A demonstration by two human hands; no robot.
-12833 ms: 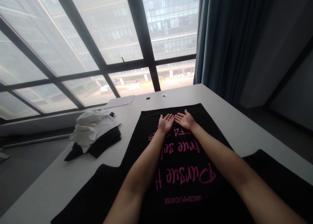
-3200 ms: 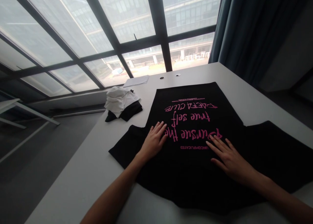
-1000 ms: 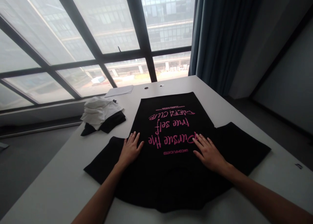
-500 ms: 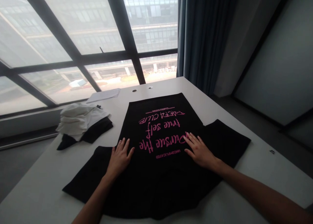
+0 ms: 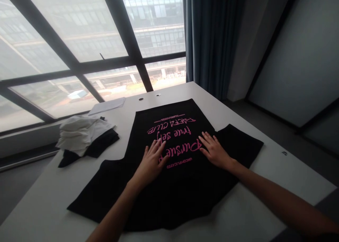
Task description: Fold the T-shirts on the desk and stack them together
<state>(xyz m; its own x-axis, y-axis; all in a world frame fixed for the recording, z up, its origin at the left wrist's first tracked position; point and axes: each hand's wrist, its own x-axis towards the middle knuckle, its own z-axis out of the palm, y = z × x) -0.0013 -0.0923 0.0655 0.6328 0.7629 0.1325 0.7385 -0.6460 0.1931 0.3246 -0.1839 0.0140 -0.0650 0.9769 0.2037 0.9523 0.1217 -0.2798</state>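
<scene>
A black T-shirt (image 5: 172,189) with pink lettering lies spread flat on the white table (image 5: 278,178), its hem toward the window and both sleeves out to the sides. My left hand (image 5: 151,161) rests palm down on the print, fingers stretched out and covering part of the word beside "Pursue". My right hand (image 5: 214,151) lies flat on the shirt just right of the lettering, fingers apart. Neither hand holds anything.
A heap of white and black clothes (image 5: 82,138) sits on the table's left side. A sheet of paper (image 5: 107,105) lies near the far edge by two cable holes (image 5: 141,98). Windows stand behind, a blue curtain (image 5: 212,41) at right.
My left hand has slid rightward from the shirt's left side onto the pink print. My right hand has barely shifted. The view has swung a little to the right.
</scene>
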